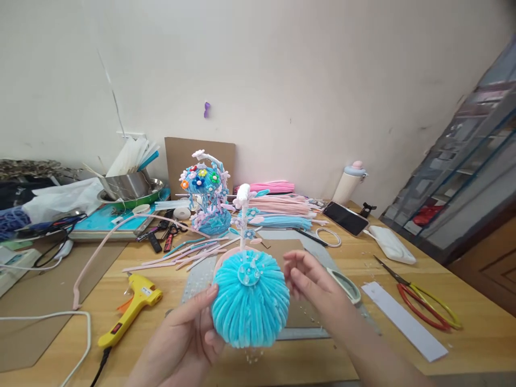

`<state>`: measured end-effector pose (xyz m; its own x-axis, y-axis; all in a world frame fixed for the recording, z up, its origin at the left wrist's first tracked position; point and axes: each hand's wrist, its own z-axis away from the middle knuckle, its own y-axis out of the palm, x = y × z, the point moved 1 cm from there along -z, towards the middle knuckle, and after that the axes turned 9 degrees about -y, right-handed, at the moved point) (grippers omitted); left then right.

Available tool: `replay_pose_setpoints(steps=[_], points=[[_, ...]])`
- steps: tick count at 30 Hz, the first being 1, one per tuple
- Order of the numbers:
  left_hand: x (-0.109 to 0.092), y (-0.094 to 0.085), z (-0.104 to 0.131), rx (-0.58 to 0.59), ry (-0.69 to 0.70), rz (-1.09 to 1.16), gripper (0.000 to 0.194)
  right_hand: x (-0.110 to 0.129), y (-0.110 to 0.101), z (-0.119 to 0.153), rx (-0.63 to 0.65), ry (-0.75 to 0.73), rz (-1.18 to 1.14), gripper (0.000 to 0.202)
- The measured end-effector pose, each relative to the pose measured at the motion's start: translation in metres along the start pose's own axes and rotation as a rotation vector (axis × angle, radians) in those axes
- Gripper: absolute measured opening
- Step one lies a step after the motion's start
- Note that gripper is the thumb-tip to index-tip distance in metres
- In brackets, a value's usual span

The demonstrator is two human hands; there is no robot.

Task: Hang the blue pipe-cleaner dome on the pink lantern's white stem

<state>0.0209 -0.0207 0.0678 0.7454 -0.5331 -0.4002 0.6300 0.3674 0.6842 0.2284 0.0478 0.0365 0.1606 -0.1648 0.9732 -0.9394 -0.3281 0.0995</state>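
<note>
Left hand: the left hand point(187, 333) has the blue chenille-stem dome point(250, 309) by its left side, thumb up on the fuzzy edge and fingers curled in below.
Right hand: the right hand point(316, 285) is just beside the dome's other side, fingers loosely bent, thumb near the index. Can't tell if it's pinching anything or touching the dome.
Blue dome: held up over the near middle of the table, ribbed all round, with a round disc point(249, 273) and clear beads on top. More little beads dangle underneath.
White stem: a fuzzy white stem point(244, 217) shows upright right behind the dome, with pink and blue flowers and leaves around it.
Flowery lamp-shaped piece: the flower-covered piece point(201, 180) stands farther back, in front of a brown cardboard panel point(173, 161).
Chenille stems: pink bundles point(278, 204) and a blue bundle point(284, 222) lie behind the work spot, plus loose stems point(197, 252) off to the left.
Left side: yellow glue gun point(135, 309) lying flat, and a metal pot point(127, 185) full of white sticks way back.
Right side: red-and-yellow-handled scissors point(423, 303) next to a white strip point(405, 321), then a phone point(345, 218) and a cream bottle point(348, 184) by the wall.
</note>
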Motion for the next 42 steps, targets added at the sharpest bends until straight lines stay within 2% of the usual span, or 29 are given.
replay_pose_setpoints(steps=[4, 7, 13, 16, 24, 31, 36, 42], points=[[-0.008, 0.005, 0.006, 0.056, -0.012, -0.015, 0.011, 0.005, 0.007, 0.014, 0.090, 0.331, -0.445, 0.025], [-0.017, 0.010, 0.009, 0.101, 0.042, 0.004, 0.014, 0.017, 0.013, 0.013, 0.126, 0.401, -0.630, 0.019], [-0.039, 0.026, 0.010, 0.183, 0.178, -0.073, 0.023, 0.031, 0.026, -0.007, 0.106, 0.448, -0.826, 0.016], [-0.048, 0.032, 0.008, 0.178, 0.208, -0.125, 0.023, 0.034, 0.030, -0.015, 0.085, 0.433, -0.860, 0.015], [-0.061, 0.040, -0.002, 0.124, 0.181, -0.088, 0.029, 0.035, 0.033, -0.028, 0.102, 0.441, -0.976, 0.014], [-0.068, 0.042, -0.011, 0.181, 0.186, -0.097, 0.027, 0.031, 0.033, -0.040, 0.117, 0.438, -1.001, 0.016], [-0.070, 0.043, -0.014, 0.178, 0.180, -0.115, 0.026, 0.029, 0.030, -0.040, 0.133, 0.421, -1.003, 0.015], [-0.073, 0.046, -0.020, 0.225, 0.147, -0.093, 0.027, 0.027, 0.030, -0.043, 0.101, 0.438, -1.025, 0.014]])
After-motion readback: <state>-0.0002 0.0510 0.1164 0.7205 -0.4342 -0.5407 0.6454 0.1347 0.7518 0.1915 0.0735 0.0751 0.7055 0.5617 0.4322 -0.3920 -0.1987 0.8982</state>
